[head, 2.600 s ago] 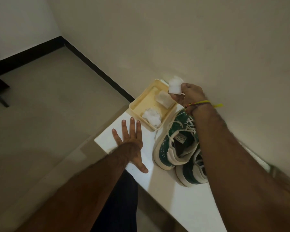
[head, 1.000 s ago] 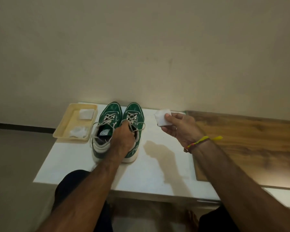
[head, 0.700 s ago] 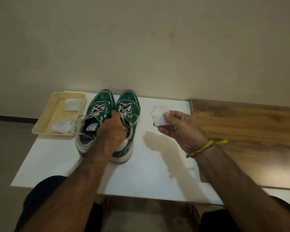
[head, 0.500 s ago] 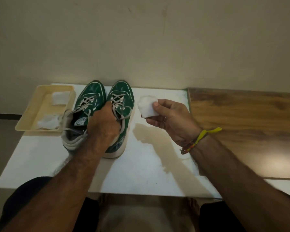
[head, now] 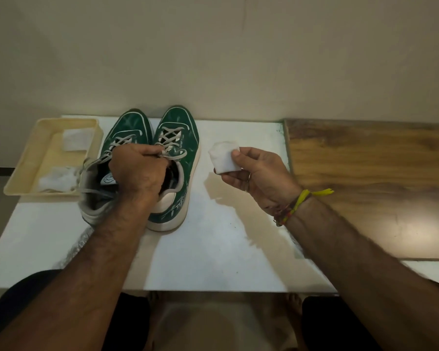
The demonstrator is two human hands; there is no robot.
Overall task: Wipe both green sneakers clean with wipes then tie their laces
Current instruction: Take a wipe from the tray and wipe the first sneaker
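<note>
At the centre left of the frame, two green sneakers stand side by side on the white worktop (head: 213, 249), toes pointing toward the wall at the top of the frame and heels toward the person, so their long axes run top to bottom. The left hand (head: 137, 171) sits over the seam between them, fingers clenched around the inner collar and laces; whether it grips the left sneaker (head: 127, 127), the right sneaker (head: 180, 133) or both cannot be told. The right hand (head: 261, 176) hovers just right of the pair, apart from them, its thumb and fingers pinching a folded white wipe (head: 223, 158). The wipe faces the outer side of the right sneaker, which lies directly to its left, so that shoe is probably the nearer one to wipe first. At the upper left, touching the left sneaker's side, a cream tray (head: 23, 173) holds a folded wipe (head: 74, 139) and a crumpled wipe (head: 56, 179). Laces look untied.
</note>
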